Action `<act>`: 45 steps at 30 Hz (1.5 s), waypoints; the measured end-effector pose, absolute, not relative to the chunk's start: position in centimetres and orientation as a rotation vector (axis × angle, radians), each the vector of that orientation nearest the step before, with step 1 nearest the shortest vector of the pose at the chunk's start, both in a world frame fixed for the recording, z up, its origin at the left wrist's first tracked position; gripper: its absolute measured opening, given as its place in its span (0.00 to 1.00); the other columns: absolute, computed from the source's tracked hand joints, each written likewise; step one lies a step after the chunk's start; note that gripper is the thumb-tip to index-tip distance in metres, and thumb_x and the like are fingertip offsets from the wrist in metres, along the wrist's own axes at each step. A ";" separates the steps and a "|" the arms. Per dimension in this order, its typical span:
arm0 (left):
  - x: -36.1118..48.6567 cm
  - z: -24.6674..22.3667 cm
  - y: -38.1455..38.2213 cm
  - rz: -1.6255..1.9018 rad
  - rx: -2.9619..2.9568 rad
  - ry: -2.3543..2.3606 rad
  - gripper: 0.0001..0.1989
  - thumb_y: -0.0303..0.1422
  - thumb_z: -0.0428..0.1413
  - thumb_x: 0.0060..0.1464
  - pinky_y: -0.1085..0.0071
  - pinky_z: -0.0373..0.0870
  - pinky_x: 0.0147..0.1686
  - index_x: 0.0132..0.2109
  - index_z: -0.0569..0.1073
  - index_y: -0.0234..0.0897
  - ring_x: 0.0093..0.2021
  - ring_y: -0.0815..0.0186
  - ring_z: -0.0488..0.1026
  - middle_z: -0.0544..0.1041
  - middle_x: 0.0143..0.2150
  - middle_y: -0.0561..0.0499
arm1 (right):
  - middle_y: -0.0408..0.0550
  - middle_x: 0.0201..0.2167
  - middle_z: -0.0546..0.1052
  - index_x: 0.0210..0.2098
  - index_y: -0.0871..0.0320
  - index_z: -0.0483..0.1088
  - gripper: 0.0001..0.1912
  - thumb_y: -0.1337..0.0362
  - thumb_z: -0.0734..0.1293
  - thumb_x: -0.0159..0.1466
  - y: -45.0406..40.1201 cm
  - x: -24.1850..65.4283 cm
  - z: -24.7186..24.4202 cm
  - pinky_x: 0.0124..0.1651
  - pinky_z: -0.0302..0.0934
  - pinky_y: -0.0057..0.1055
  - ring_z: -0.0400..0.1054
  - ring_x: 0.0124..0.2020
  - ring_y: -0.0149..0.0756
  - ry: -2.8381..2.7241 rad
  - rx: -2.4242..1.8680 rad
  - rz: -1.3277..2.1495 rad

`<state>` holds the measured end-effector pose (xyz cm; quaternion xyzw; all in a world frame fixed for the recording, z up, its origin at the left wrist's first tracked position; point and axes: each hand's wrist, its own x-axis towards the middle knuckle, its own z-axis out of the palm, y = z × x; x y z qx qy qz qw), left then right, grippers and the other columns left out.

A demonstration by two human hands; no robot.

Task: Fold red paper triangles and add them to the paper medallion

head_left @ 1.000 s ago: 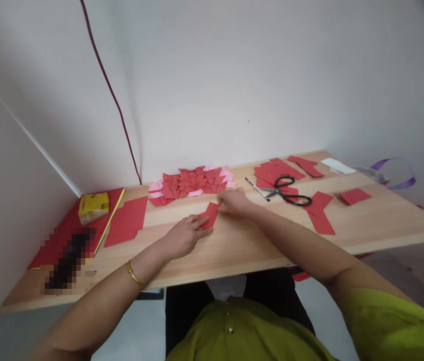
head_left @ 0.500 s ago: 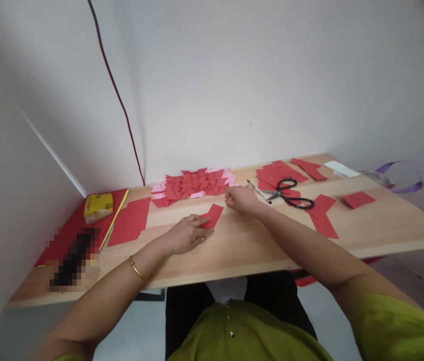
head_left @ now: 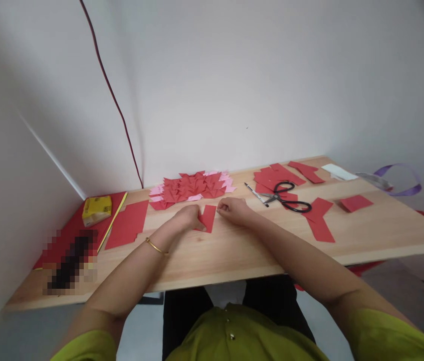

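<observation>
A folded red paper strip [head_left: 209,218] lies on the wooden tabletop in front of me, its upper end pointing away. My left hand [head_left: 189,218] grips its left side, thumb on top near the lower edge; the other fingers are mostly hidden behind the hand. Just right of the strip is my right hand [head_left: 233,210], fingers curled and pressed together close to the paper's edge. Whatever may be between those fingertips is too small to make out. Behind both hands sits a cluster of folded red and pink paper pieces [head_left: 193,186].
Black-handled scissors [head_left: 276,197] and a pen [head_left: 256,194] lie right of my hands beside red paper pieces [head_left: 319,220]. Red sheets [head_left: 127,224], a yellow packet [head_left: 97,209] and a yellow-edged red board [head_left: 65,235] are at left. A wall closes off the back.
My left hand has turned and drawn in its outstretched fingers, now gripping the strip's left side. The strip stands straighter. My right hand has come down and left, close to it.
</observation>
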<state>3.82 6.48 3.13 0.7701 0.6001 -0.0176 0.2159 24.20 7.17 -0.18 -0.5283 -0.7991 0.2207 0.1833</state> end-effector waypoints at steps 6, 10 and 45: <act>3.2 1.8 5.6 0.269 2.005 1.667 0.19 0.34 0.65 0.29 0.75 0.55 0.23 0.30 0.65 0.37 0.25 0.70 0.63 0.68 0.25 0.58 | 0.45 0.36 0.79 0.34 0.54 0.74 0.11 0.55 0.64 0.60 6.9 24.1 0.1 0.43 0.55 0.34 0.70 0.39 0.38 -2.263 -1.491 0.687; 3.5 0.3 4.8 0.850 1.761 1.557 0.18 0.30 0.63 0.34 0.76 0.57 0.25 0.28 0.60 0.38 0.24 0.73 0.61 0.65 0.24 0.59 | 0.47 0.39 0.78 0.36 0.53 0.74 0.16 0.49 0.67 0.56 6.5 23.9 0.1 0.44 0.55 0.36 0.68 0.43 0.43 -2.315 -1.388 0.735; 2.5 0.9 1.8 0.003 2.678 1.160 0.31 0.51 0.43 0.60 0.45 0.41 0.63 0.65 0.57 0.42 0.68 0.52 0.47 0.54 0.68 0.40 | 0.52 0.41 0.77 0.40 0.57 0.74 0.12 0.64 0.58 0.65 2.9 28.1 2.5 0.46 0.54 0.33 0.69 0.44 0.38 -2.601 -1.224 0.290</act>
